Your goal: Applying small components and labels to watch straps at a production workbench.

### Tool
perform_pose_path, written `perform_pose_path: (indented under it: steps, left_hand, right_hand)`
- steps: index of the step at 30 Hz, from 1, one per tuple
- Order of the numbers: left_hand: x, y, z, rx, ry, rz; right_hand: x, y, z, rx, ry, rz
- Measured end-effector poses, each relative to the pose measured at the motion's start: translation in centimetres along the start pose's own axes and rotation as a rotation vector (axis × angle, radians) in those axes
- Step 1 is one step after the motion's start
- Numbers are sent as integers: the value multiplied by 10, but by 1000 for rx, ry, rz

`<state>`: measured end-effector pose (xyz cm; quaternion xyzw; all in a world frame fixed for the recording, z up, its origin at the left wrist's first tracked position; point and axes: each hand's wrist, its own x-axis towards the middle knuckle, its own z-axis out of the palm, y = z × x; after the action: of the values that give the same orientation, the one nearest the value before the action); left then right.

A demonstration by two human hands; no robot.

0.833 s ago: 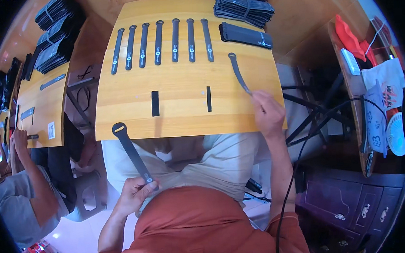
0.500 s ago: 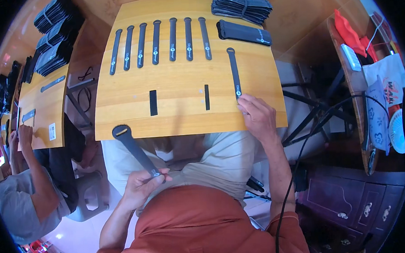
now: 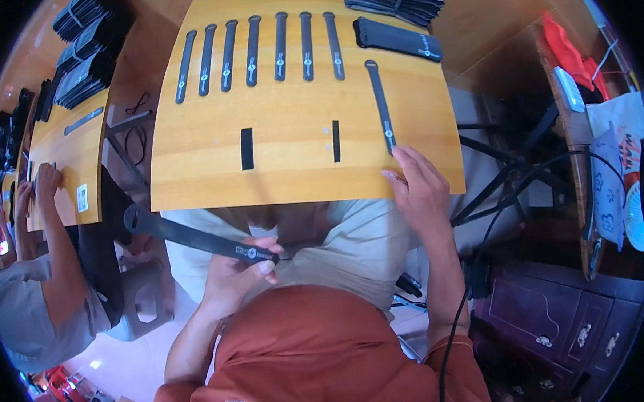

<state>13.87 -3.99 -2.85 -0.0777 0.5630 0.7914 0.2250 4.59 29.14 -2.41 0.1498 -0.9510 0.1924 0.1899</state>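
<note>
My left hand point(image 3: 235, 278) pinches the plain end of a dark grey strap point(image 3: 181, 231) between thumb and fingers. The strap slants up to the left over my lap, its rounded, slotted end farthest from the hand. At the right of the wooden table point(image 3: 292, 184), another slotted strap point(image 3: 380, 100) lies almost upright in view. My right hand point(image 3: 422, 188) is at its near end, thumb and forefinger apart and the fingertips touching or very close to it. Two short black strips, a left one point(image 3: 247, 149) and a right one point(image 3: 336, 141), lie on the tabletop.
Several matching straps point(image 3: 254, 52) lie in a row along the far side. A flat stack of straps point(image 3: 397, 40) and banded bundles point(image 3: 393, 1) sit far right. A person point(image 3: 48, 186) works at a table on the left. A black cable point(image 3: 477, 247) hangs at right.
The strap in my left hand has swung down to the left, closer to level. My right hand's fingers have spread at the table strap's near end. The view has shifted slightly.
</note>
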Motion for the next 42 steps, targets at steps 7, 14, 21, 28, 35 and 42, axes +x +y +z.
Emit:
perform_pose_path:
  steps: [7,14,21,28,35,42]
  left_hand:
    - [15,0,0,-100,-75,72]
    - [22,-9,-9,-123,-138,207]
    - [22,-14,-20,-183,-165,239]
    - [23,-12,-23,-202,-179,231]
    - [23,-12,-23,-144,-169,232]
    - [19,-5,-21,4,-103,238]
  right_hand:
    - [-17,-66,-17,456,-240,119]
    - [-30,-107,14,947,-415,-66]
    - [-32,-120,16,1014,-498,-80]
    - [-32,-121,21,998,-483,-101]
    - [-33,-122,23,965,-452,-115]
    - [-34,-123,21,844,-389,-159]
